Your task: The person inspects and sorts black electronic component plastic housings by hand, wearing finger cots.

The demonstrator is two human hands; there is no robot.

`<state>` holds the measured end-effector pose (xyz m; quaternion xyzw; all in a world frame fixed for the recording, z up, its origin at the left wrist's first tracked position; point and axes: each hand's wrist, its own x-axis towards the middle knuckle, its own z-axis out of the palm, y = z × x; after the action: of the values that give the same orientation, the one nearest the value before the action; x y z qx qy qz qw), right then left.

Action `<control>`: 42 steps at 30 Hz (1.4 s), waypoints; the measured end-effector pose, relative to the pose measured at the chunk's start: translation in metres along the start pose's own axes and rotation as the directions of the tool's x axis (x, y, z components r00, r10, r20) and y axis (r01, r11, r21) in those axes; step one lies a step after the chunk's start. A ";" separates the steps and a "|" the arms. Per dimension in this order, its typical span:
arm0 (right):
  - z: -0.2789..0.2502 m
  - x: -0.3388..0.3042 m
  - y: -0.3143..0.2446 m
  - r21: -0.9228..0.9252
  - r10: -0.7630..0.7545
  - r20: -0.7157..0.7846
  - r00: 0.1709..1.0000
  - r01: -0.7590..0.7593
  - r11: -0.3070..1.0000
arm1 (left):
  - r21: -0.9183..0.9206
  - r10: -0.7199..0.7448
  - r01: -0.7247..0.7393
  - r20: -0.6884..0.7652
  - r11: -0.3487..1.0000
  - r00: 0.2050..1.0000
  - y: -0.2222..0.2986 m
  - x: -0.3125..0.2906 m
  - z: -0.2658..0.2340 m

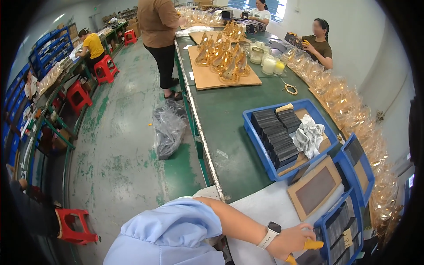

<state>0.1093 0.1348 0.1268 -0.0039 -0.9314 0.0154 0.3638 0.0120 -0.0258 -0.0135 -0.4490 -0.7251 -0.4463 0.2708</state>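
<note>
My left hand (291, 242), with a pale watch on the wrist and yellow covers on thumb and forefinger, reaches in from the lower edge. Thumb and forefinger rest at the edges of a dark flat panel (310, 257), partly cut off by the picture's edge. Right beside the fingers stands a blue bin (324, 229) packed with dark panels. Farther up, a framed brown board with a grey-brown centre (316, 187) lies tilted on a white sheet (260, 207). My right hand is out of the picture.
A larger blue tray (260, 152) holds stacked black panels (274, 137) and a crumpled white cloth (309, 136). Gold ornaments (223, 57) stand on cardboard beyond, near glass candle jars (268, 64). Wrapped gold pieces (353, 101) line the right edge. Several people work around.
</note>
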 end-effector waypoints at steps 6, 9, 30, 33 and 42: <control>-0.001 -0.004 0.011 -0.072 -0.050 -0.056 0.997 0.045 0.996 | -0.117 -0.341 0.330 -0.087 0.937 0.936 -0.001 -0.001 0.006; 0.002 -0.008 0.016 -0.102 -0.076 -0.070 0.995 0.069 0.992 | -0.039 -0.227 0.224 -0.155 0.974 0.961 0.007 0.007 -0.002; 0.086 -0.067 0.115 0.039 -0.170 -0.002 0.986 0.170 0.985 | 0.033 0.024 -0.043 0.447 0.998 0.894 0.046 0.014 0.048; 0.091 -0.077 0.133 0.032 -0.128 0.031 0.991 0.127 0.991 | -0.076 0.088 -0.054 0.595 0.996 0.799 0.043 0.013 0.045; 0.091 -0.083 0.178 0.001 -0.007 0.107 0.994 0.007 1.000 | -0.021 0.010 0.004 0.651 1.000 0.759 0.026 0.010 0.109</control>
<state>0.1082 0.3092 -0.0019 0.0006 -0.9495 0.0147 0.3135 0.0316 0.0804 -0.0450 -0.5800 -0.7687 -0.2698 -0.0017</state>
